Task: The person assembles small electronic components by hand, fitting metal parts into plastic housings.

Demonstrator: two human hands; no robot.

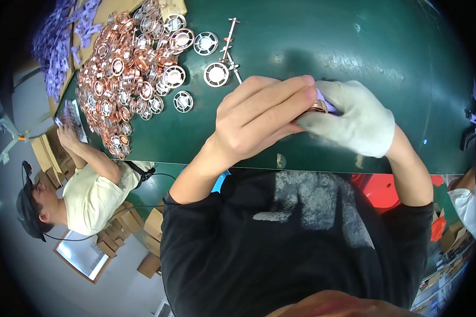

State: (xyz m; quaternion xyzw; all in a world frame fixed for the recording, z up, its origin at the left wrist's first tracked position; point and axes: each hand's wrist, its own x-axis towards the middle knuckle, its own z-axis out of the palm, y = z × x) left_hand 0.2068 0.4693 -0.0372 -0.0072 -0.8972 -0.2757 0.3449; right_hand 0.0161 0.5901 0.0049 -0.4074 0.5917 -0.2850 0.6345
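Note:
My left hand (262,116), bare, is closed with its fingers over a small purple and copper-coloured part (318,106). From the other side my right hand (354,117), in a white glove, grips the same part. Only a purple edge and a curved copper-coloured rim show between the hands; the rest is hidden by fingers. Both hands are above the green table, near its front edge. Beyond my left hand lie a round spoked metal piece (216,75) and a thin branched metal strip (229,39).
A large heap of round copper and silver-coloured pieces (137,66) covers the table's left side. Purple parts (55,53) are piled at the far left. A co-worker (90,195) sits at left, hands on the table. A red stool (376,191) is below the table edge.

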